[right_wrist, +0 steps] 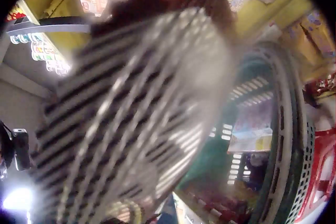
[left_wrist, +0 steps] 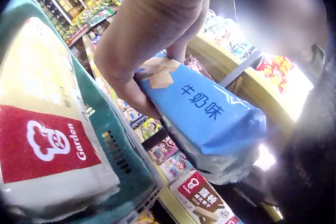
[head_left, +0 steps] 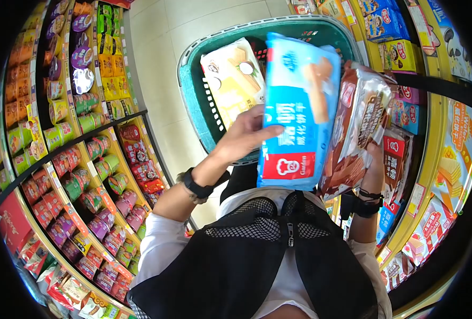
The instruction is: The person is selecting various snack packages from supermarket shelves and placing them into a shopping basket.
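In the head view the left hand grips the left edge of a blue wafer pack, thumb on its front; in the left wrist view that hand pinches the same blue pack. The right hand holds a brown chocolate wafer pack by its right side, next to the blue one. A yellow-and-white pack lies in the green basket, left of the blue pack. In the right wrist view a blurred striped wrapper covers much of the picture, and the right hand is not discernible.
Shelves of snack packs run along the left, and more shelves with wafer packs stand at the right. The basket is in front of the person's body, above the tiled floor. Brown packs sit near the right hand.
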A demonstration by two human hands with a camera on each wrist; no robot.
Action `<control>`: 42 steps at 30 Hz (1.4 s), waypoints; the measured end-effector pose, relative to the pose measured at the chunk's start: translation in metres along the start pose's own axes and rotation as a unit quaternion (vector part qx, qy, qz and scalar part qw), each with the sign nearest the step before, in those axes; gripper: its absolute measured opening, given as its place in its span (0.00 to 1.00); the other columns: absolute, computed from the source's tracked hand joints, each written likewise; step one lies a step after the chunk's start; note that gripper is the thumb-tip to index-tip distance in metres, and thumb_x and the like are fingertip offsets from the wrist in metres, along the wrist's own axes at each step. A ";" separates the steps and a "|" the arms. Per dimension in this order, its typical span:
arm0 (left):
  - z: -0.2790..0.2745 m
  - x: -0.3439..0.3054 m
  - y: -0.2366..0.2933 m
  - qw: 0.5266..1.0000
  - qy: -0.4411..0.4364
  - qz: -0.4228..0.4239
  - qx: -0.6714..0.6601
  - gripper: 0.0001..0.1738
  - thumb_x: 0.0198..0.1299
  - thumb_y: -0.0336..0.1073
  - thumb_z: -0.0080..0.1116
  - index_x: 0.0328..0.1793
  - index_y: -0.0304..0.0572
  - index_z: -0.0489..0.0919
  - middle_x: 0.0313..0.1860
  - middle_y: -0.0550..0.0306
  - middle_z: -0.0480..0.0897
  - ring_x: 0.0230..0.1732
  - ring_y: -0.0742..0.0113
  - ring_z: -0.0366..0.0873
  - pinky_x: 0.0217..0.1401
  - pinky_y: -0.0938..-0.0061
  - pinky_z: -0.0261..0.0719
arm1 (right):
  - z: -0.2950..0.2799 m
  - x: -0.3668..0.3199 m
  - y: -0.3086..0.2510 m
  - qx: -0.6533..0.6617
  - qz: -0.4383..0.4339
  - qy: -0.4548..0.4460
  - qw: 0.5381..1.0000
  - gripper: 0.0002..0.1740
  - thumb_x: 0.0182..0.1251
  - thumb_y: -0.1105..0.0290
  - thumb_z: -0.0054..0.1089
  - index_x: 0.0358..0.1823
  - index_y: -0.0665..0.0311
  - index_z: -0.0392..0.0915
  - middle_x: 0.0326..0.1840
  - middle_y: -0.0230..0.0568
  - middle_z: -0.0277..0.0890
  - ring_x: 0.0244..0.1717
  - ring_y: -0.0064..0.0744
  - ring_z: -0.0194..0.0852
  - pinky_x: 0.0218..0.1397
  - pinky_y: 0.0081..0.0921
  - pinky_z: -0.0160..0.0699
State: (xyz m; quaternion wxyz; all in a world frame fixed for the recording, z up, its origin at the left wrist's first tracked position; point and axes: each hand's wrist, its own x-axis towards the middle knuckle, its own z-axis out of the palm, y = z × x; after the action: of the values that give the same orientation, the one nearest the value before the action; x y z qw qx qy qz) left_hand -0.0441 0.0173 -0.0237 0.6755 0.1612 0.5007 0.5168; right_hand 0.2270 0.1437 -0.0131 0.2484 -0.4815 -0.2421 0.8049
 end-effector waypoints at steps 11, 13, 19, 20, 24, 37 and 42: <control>-0.056 -0.037 0.000 0.974 0.219 -0.005 -0.057 0.25 0.56 0.36 0.60 0.57 0.34 0.66 0.48 0.53 0.78 0.47 0.69 0.77 0.50 0.74 0.77 | -0.010 0.033 0.010 -0.015 -0.005 0.015 1.000 0.23 0.60 0.68 0.52 0.56 0.69 0.68 0.51 0.42 0.74 0.49 0.35 0.75 0.56 0.30 0.70; -0.060 -0.037 -0.003 0.970 0.240 -0.012 -0.028 0.26 0.56 0.38 0.60 0.56 0.33 0.66 0.48 0.53 0.78 0.45 0.69 0.78 0.48 0.74 0.77 | -0.009 0.037 0.012 -0.013 0.011 0.007 1.000 0.23 0.61 0.68 0.51 0.58 0.69 0.67 0.54 0.44 0.73 0.51 0.36 0.74 0.57 0.31 0.70; -0.067 -0.032 -0.010 0.968 0.252 -0.005 -0.010 0.25 0.56 0.36 0.59 0.56 0.32 0.67 0.49 0.52 0.77 0.47 0.68 0.77 0.49 0.74 0.75 | -0.018 0.045 0.011 -0.018 0.018 -0.003 1.000 0.23 0.62 0.68 0.50 0.58 0.69 0.66 0.53 0.44 0.73 0.51 0.36 0.74 0.56 0.30 0.72; -0.067 -0.032 -0.011 0.968 0.252 -0.005 -0.010 0.25 0.56 0.36 0.59 0.56 0.32 0.67 0.49 0.52 0.77 0.47 0.68 0.77 0.49 0.74 0.75 | -0.020 0.046 0.011 -0.017 0.017 -0.006 1.000 0.23 0.62 0.68 0.50 0.58 0.69 0.66 0.53 0.44 0.73 0.51 0.35 0.74 0.57 0.30 0.71; -0.070 -0.033 -0.014 0.958 0.283 -0.012 0.046 0.24 0.56 0.34 0.59 0.56 0.29 0.66 0.49 0.49 0.77 0.47 0.67 0.76 0.50 0.74 0.74 | -0.017 0.044 0.011 -0.021 0.026 -0.009 0.999 0.23 0.62 0.69 0.51 0.58 0.68 0.66 0.54 0.44 0.72 0.52 0.35 0.73 0.58 0.30 0.70; -0.060 -0.044 0.002 0.887 0.271 -0.047 0.370 0.32 0.55 0.38 0.60 0.60 0.24 0.63 0.49 0.42 0.77 0.52 0.64 0.75 0.51 0.71 0.74 | -0.016 0.052 0.021 0.002 0.019 -0.032 0.999 0.24 0.59 0.74 0.54 0.58 0.68 0.66 0.54 0.42 0.72 0.53 0.33 0.72 0.58 0.29 0.68; -0.040 -0.071 0.031 0.826 0.305 0.055 0.471 0.25 0.55 0.39 0.59 0.56 0.30 0.72 0.49 0.42 0.78 0.51 0.58 0.77 0.49 0.67 0.75 | -0.013 0.044 0.023 -0.021 -0.013 -0.021 0.999 0.24 0.57 0.73 0.58 0.56 0.69 0.68 0.51 0.40 0.74 0.50 0.30 0.74 0.54 0.25 0.70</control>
State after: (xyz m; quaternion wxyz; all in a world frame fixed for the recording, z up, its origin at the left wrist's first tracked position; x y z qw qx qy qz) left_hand -0.0922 -0.0433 0.0176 0.3008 0.3216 0.8540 0.2771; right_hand 0.2164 0.1561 -0.0612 0.2434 -0.4665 -0.2705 0.8062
